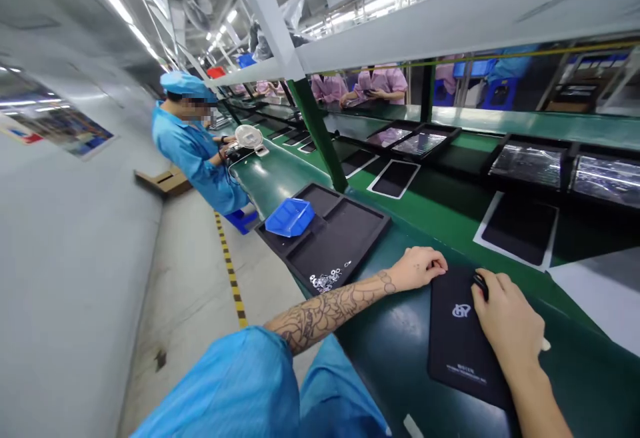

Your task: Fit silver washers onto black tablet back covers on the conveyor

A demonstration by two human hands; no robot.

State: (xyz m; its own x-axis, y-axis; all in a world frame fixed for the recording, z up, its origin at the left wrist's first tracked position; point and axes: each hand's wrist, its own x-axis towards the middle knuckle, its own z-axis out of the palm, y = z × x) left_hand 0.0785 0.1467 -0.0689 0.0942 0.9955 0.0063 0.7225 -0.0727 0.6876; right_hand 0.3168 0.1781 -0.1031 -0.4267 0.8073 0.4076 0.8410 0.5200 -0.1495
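My left hand [419,268] lies flat and holds nothing, its fingertips at the upper edge of a black rectangular pad [458,338] with a white logo and small print. My right hand [506,321] rests on the pad's right side, its fingers closed around a small black object [481,285]. A black foam tray [337,241] lies just left of my left wrist. It holds a blue plastic bin [290,217] and a scatter of small silver rings [325,281].
A co-worker in a blue smock and cap [193,151] works farther along this green bench [400,371], beside a small white fan [249,137]. Black panels on white sheets [520,228] and wrapped panels in trays [529,165] line the bench. A green post [315,131] stands beyond the tray.
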